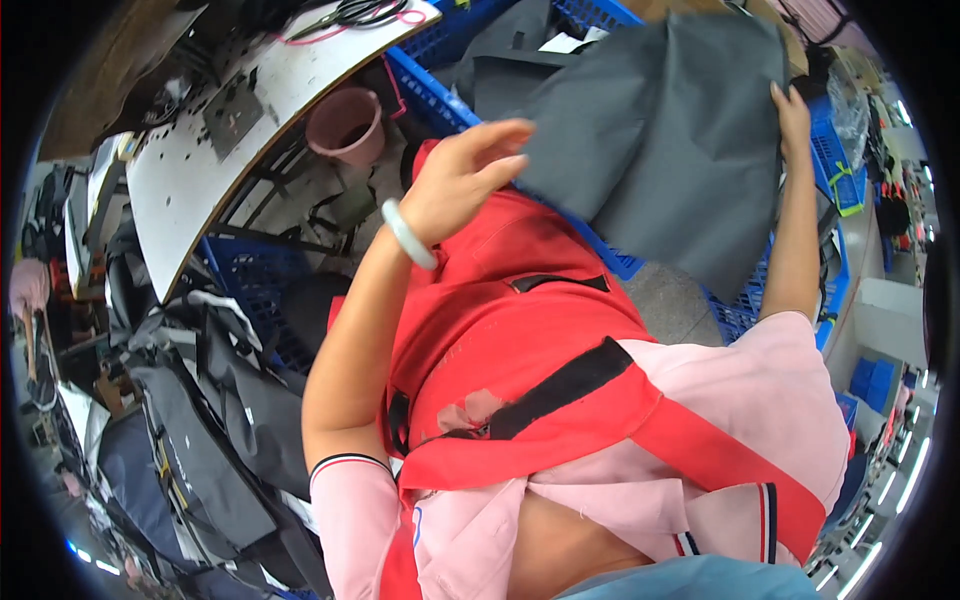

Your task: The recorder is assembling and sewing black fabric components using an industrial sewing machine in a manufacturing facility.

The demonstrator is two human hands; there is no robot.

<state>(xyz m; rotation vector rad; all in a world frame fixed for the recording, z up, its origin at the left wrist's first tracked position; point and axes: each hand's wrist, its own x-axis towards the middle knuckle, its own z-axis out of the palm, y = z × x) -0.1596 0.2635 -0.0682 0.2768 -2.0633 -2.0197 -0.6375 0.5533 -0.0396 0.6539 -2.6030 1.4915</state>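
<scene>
A large dark grey fabric panel hangs in front of me, spread above a blue crate, with a soft fold down its middle. My right hand grips its right edge, fingertips showing on the near face and the rest partly hidden. Close to the panel's left edge is my left hand, a pale bangle on its wrist. Its thumb and fingers are apart with nothing seen between them. Whether the fingertips touch the fabric I cannot tell.
Left of me stands a white-topped table with dark scraps and a cable. A pink bucket sits beside it. Blue crates holding dark pieces lie ahead. Dark fabric pieces are heaped at my left. A blue basket stands at right.
</scene>
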